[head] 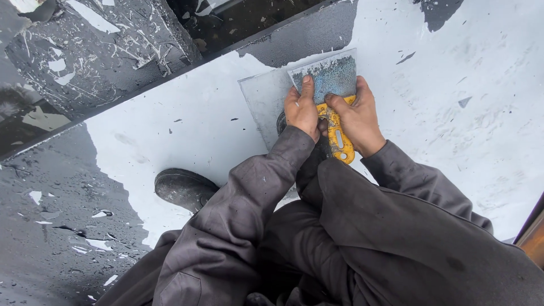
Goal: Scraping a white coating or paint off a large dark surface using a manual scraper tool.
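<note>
A wide metal scraper [331,76] with a yellow handle [340,139] lies blade-flat against a white-coated surface [187,122]. My left hand [302,107] presses its fingers on the blade's left part. My right hand [358,116] grips the scraper where blade meets handle. A smoother grey patch [263,105] shows just left of the blade. Both sleeves are dark grey.
A dark boot [184,187] stands on the white coat at lower left. Dark wet surface with white flakes [62,226] lies to the left. A raised dark ledge [102,51] runs along the top left. A brown edge [532,238] sits at far right.
</note>
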